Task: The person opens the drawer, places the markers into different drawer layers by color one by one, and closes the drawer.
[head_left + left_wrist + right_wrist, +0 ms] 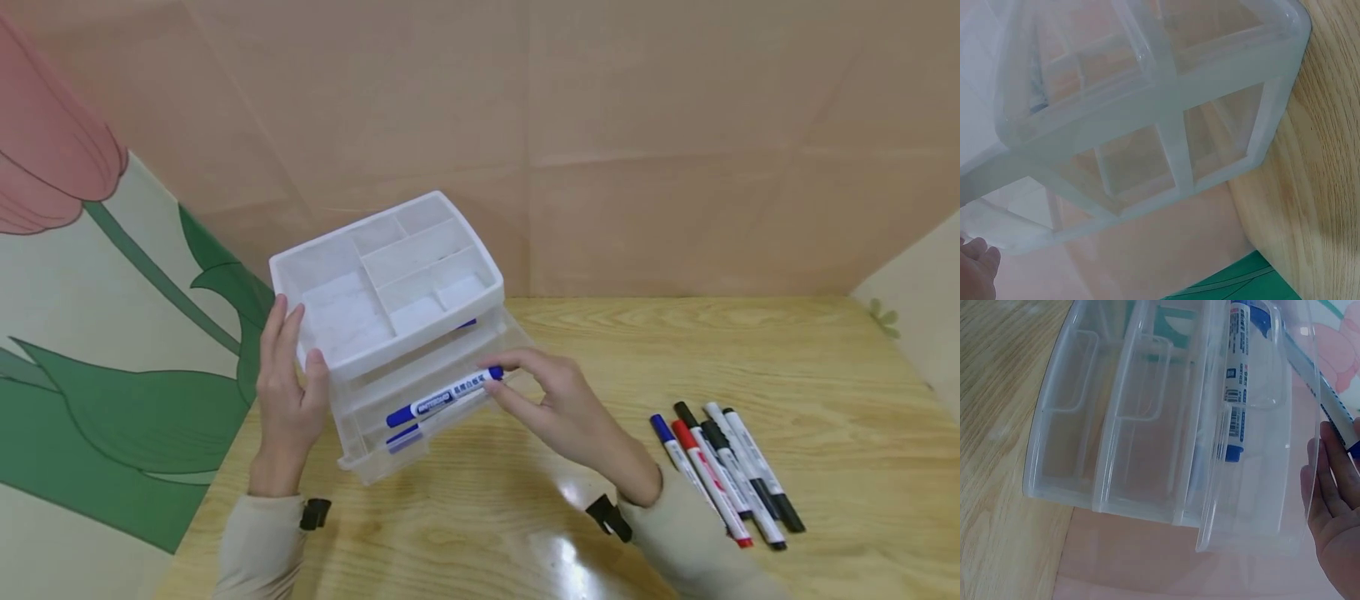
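The barred side of a translucent box (1175,150) is touched by the left hand (975,275); wooden tabletop (1329,162) and some green (1229,281) are seen beyond.

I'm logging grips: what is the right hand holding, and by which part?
The right hand pinches a whiteboard marker by its blue end on the right.
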Demonstrator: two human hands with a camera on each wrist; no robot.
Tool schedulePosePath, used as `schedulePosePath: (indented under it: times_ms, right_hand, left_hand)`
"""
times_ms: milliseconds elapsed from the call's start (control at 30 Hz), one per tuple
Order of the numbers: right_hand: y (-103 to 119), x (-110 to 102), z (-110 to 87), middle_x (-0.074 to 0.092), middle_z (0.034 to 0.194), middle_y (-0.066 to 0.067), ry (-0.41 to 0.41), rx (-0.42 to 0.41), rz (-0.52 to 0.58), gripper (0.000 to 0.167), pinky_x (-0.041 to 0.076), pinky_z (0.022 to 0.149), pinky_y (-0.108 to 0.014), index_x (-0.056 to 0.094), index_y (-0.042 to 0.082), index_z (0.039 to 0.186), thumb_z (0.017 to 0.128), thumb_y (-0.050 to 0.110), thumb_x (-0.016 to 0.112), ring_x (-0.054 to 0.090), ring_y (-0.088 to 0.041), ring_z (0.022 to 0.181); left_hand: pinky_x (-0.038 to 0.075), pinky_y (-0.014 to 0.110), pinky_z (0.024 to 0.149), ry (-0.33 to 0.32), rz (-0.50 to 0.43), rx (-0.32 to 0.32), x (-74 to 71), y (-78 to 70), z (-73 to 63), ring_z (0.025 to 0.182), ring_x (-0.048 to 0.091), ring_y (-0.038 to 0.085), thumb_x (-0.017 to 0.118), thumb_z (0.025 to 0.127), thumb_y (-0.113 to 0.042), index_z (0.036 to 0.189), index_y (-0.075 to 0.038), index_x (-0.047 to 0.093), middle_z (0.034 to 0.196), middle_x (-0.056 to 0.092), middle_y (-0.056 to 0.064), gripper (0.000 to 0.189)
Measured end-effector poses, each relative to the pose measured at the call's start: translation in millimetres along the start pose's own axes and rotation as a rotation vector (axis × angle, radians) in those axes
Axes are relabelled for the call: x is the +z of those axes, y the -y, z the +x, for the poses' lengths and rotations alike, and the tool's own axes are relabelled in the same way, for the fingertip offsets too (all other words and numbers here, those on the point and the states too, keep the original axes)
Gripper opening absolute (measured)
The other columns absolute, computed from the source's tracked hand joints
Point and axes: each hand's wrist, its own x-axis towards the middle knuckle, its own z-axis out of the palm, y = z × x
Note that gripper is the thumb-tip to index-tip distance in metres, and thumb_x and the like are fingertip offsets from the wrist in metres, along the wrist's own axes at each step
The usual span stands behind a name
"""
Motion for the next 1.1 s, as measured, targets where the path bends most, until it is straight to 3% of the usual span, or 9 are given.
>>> schedulePosePath:
  times_ms: [200, 433, 767, 900, 1100]
  right_hand:
    - [1.2, 6.9, 5.8, 0.074, 0.111, -0.009, 0.045, 0.012, 0.014, 0.027, 0.056, 0.090, -0.033, 0.067, 0.001, 0.117, 0.090, 0.003, 0.066, 0.069, -0.019, 0.104]
    - [1.2, 11.9, 9.2, 0.073, 0.112, -0.011, 0.070, -0.024, -0.054, 0.028, 0.054, 0.094, -0.034, 0.067, 0.001, 0.118, 0.091, 0.006, 0.066, 0.068, -0.021, 0.106]
    - [4.1, 6.1, 14.4, 0.069, 0.121, -0.008, 0.128, 0.022, -0.145, 0.028, 0.054, 0.094, -0.039, 0.065, 0.003, 0.122, 0.095, 0.011, 0.062, 0.063, -0.023, 0.116]
    - [4.8, 3.0, 18.0, 0.069, 0.117, -0.007, 0.147, 0.042, -0.200, 0.027, 0.054, 0.090, -0.038, 0.065, 0.003, 0.121, 0.096, 0.013, 0.061, 0.062, -0.020, 0.111]
    - [2.5, 0.0, 20.0, 0.069, 0.115, -0.005, 0.190, 0.081, -0.293, 0.028, 0.051, 0.095, -0.039, 0.064, 0.004, 0.123, 0.099, 0.016, 0.058, 0.061, -0.020, 0.111]
  left_hand:
    - [0.041, 0.055, 0.108, -0.002, 0.012, 0.007, 0.9, 1.2, -0.1, 0.141, 0.043, 0.037, 0.045, 0.092, -0.016, 0.141, 0.000, 0.051, 0.156, 0.040, 0.015, 0.052]
    - [0.043, 0.062, 0.102, 0.008, 0.023, -0.006, 0.3, 0.7, 0.6, 0.140, 0.044, 0.037, 0.044, 0.092, -0.017, 0.142, 0.000, 0.050, 0.157, 0.039, 0.015, 0.053]
    - [0.043, 0.062, 0.102, 0.007, 0.016, -0.008, 0.0, 0.7, 0.6, 0.140, 0.043, 0.037, 0.044, 0.092, -0.016, 0.142, 0.000, 0.050, 0.157, 0.038, 0.014, 0.052]
    - [0.043, 0.061, 0.103, -0.002, 0.017, 0.000, 0.2, 1.4, 0.4, 0.140, 0.044, 0.037, 0.044, 0.092, -0.016, 0.141, 0.000, 0.050, 0.157, 0.039, 0.015, 0.052]
    - [0.043, 0.060, 0.103, -0.010, 0.009, 0.014, 0.8, 0.3, 0.4, 0.140, 0.044, 0.037, 0.044, 0.093, -0.017, 0.141, 0.000, 0.051, 0.156, 0.040, 0.016, 0.052]
